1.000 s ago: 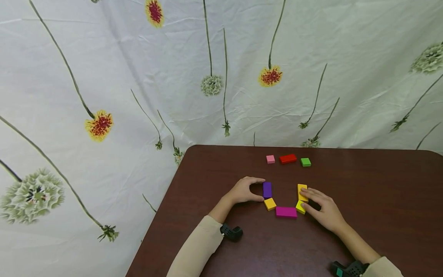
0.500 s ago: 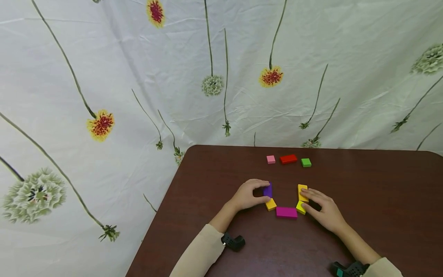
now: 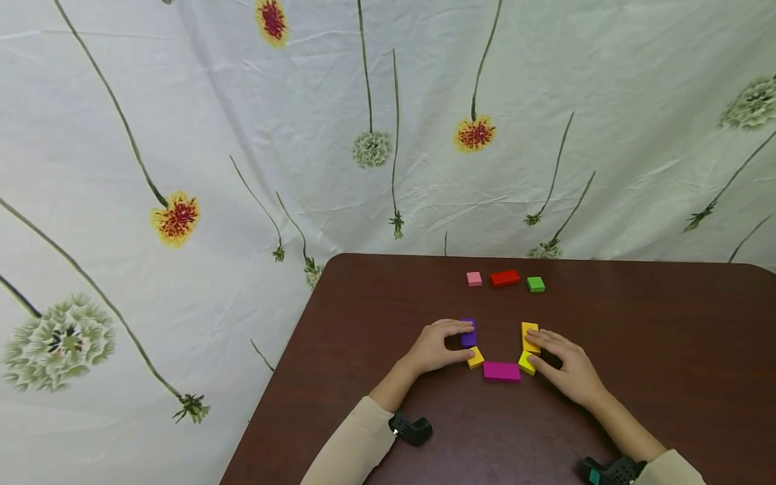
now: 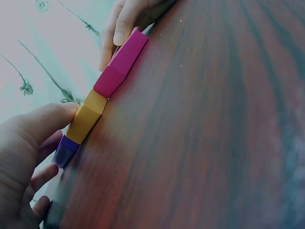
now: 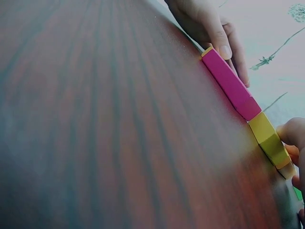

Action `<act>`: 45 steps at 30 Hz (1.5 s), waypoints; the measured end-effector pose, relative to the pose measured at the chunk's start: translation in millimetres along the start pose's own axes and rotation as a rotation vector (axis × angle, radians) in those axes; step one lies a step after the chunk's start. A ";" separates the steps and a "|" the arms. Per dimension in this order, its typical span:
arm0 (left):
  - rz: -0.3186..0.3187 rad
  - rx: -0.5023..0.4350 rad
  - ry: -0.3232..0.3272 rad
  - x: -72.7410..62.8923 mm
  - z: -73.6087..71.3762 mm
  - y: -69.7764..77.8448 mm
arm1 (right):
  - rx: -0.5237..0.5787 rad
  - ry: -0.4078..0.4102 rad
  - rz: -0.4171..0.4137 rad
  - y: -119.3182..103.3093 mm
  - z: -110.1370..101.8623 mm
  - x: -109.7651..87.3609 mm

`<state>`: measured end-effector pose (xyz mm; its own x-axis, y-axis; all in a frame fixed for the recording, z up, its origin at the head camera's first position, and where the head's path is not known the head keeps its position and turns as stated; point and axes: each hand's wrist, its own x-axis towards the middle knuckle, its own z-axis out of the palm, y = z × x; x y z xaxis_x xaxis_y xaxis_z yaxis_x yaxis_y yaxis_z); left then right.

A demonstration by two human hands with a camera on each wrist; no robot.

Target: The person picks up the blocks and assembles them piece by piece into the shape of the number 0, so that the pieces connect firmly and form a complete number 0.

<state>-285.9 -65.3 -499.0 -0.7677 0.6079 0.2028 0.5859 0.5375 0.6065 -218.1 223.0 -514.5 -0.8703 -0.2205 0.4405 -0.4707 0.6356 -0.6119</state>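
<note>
Magenta block (image 3: pixel 502 372) at six o'clock of a U of blocks, dark-brown table (image 3: pixel 679 350), pale cloth (image 3: pixel 273 101) behind.

Clock centred inside the U, head view: we log orange block (image 3: pixel 477 360) at eight, purple block (image 3: pixel 469 339) at nine, lemon block (image 3: pixel 525 364) at four, yellow block (image 3: pixel 529 326) at three; farther off, pink block (image 3: pixel 474 279) toward eleven, red block (image 3: pixel 504 279) at twelve, green block (image 3: pixel 536 285) toward one. Left hand (image 3: pixel 429 349), thumb and fingers parted, touches orange and purple; right hand (image 3: pixel 566 366), likewise loosely spread, touches lemon and yellow. Tabletop rounded at its far corners, streaky-grained; cloth creased, printed with dandelions and red-yellow flowers.
</note>
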 end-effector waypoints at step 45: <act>-0.002 -0.007 0.010 -3.0 2.1 -0.8 | -0.044 -0.231 0.476 51.1 -24.1 114.1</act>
<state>-283.5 -66.4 -501.7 -0.7714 0.6010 0.2090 0.5824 0.5346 0.6123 -338.0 248.1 -479.7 -0.9978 -0.0541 -0.0390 -0.0134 0.7345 -0.6784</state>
